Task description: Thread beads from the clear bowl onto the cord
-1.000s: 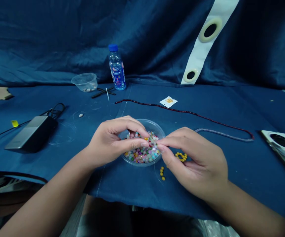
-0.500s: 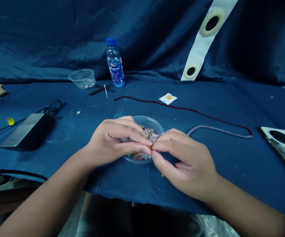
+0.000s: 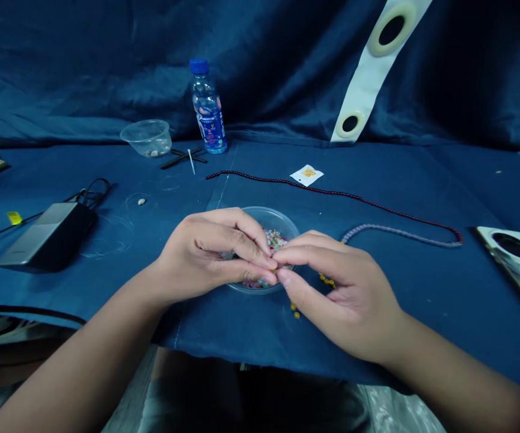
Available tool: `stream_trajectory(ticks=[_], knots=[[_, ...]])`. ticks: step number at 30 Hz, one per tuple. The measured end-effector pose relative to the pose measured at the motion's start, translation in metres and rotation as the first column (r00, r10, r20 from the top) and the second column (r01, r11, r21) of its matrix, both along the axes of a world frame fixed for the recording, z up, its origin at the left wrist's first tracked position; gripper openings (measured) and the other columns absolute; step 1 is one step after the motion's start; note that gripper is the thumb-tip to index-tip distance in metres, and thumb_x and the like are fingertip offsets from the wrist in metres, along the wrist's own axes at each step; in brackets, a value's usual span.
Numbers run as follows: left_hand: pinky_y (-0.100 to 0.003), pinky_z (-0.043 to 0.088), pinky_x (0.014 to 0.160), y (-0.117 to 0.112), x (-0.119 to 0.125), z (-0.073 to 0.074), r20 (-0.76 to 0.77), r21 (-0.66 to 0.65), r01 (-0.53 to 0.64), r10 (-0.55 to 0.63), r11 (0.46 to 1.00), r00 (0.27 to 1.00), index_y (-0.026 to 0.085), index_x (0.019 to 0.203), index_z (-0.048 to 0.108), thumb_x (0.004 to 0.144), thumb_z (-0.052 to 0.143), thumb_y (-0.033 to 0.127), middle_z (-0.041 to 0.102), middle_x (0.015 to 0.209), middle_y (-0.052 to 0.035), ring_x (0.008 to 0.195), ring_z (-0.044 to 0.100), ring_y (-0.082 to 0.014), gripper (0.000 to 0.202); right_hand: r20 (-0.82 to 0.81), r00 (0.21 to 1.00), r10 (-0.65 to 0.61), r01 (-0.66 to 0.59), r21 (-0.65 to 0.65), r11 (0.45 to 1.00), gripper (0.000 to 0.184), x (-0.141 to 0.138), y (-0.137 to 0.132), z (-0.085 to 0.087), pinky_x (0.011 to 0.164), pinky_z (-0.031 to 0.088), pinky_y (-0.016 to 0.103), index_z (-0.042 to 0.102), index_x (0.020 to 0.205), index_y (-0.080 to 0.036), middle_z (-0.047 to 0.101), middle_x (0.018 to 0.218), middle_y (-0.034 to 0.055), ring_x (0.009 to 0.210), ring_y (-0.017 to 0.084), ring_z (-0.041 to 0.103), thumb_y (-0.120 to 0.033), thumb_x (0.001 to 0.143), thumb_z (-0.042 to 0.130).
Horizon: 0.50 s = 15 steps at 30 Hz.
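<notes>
A clear plastic bowl [image 3: 282,219] of mixed coloured beads sits on the blue cloth in front of me. My left hand [image 3: 210,252] hovers over its left side, thumb and fingers pinched together. My right hand [image 3: 336,288] meets it fingertip to fingertip over the bowl's front edge, also pinched. What the fingertips pinch is too small to make out. A few yellow beads [image 3: 294,310] lie on the cloth under my right hand, seemingly on a thin clear thread.
A dark red bead strand [image 3: 332,193] and a pale lilac strand [image 3: 399,233] lie to the right. At the back stand a water bottle [image 3: 206,108], a second clear bowl [image 3: 146,137] and a small packet [image 3: 307,174]. A grey power bank [image 3: 45,236] lies left, a phone [image 3: 516,264] right.
Both hands drew closer together over the bowl's front edge, fingertips now touching. The view shifted slightly downward.
</notes>
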<state>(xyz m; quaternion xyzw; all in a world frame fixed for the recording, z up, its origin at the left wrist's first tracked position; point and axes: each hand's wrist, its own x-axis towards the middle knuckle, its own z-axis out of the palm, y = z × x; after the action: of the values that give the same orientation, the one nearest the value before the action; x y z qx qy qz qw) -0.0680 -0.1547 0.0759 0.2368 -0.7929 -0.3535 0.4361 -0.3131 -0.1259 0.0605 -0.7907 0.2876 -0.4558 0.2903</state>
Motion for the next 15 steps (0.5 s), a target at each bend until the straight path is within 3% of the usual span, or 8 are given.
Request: stream_trajectory(ticks=[5, 9, 15], knots=[[-0.029, 0.069, 0.081, -0.001, 0.001, -0.002, 0.011, -0.067, 0.008, -0.008, 0.998, 1.000, 0.031, 0.104, 0.093, 0.087, 0.099, 0.018, 0.085, 0.100, -0.0057, 0.089, 0.081, -0.0184, 0.022, 0.016, 0.999, 0.049, -0.051, 0.135, 0.990, 0.011, -0.002, -0.001, 0.006, 0.095, 0.063, 0.040, 0.088, 0.106, -0.029, 0.087, 0.098, -0.0012, 0.091, 0.019, 0.081, -0.022, 0.106, 0.079], [-0.031, 0.068, 0.084, -0.004, 0.001, -0.004, 0.008, -0.161, 0.054, -0.053, 0.985, 0.999, 0.025, 0.100, 0.092, 0.084, 0.102, 0.019, 0.085, 0.095, -0.0065, 0.088, 0.080, -0.0185, 0.020, -0.006, 0.997, 0.077, -0.074, 0.214, 0.974, 0.015, -0.002, -0.002, 0.011, 0.091, 0.062, 0.038, 0.087, 0.097, -0.029, 0.085, 0.091, -0.0025, 0.086, 0.017, 0.078, -0.019, 0.105, 0.079], [-0.033, 0.063, 0.079, -0.004, 0.001, 0.000, 0.024, -0.140, 0.056, -0.053, 0.989, 0.998, 0.029, 0.102, 0.094, 0.086, 0.101, 0.024, 0.087, 0.095, -0.0054, 0.082, 0.079, -0.0179, 0.019, -0.014, 0.995, 0.103, -0.097, 0.246, 0.964, 0.012, -0.004, -0.002, 0.014, 0.083, 0.058, 0.034, 0.082, 0.095, -0.025, 0.083, 0.089, -0.0030, 0.084, 0.016, 0.076, -0.020, 0.105, 0.077]])
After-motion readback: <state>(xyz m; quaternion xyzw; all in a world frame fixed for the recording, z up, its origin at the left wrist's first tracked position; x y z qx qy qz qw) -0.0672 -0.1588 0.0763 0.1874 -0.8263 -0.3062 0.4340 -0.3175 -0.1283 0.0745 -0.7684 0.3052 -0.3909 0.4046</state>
